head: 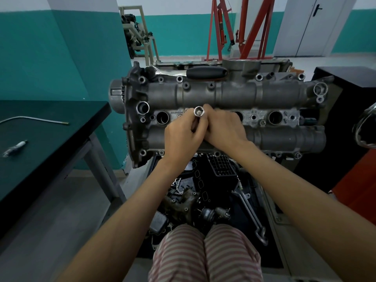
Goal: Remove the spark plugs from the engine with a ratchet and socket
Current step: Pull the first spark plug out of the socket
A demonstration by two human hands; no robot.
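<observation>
The grey engine head (234, 92) lies across the middle of the view, with a row of round spark plug wells (275, 117) along its centre. Both hands meet over the second well from the left. My left hand (183, 137) grips a shiny socket (199, 112) whose open end faces the camera. My right hand (223, 129) holds the same socket lower down, its fingers curled against the left hand's. The ratchet (195, 73), chrome with a black handle, lies on the far edge of the engine. A removed spark plug (15, 148) rests on the dark table at left.
A dark table (50, 139) at left also carries a thin bent metal rod (34, 119). Loose engine parts (203, 196) fill the tray below the engine. A red engine hoist (242, 27) stands behind. A black cabinet (345, 82) is at right.
</observation>
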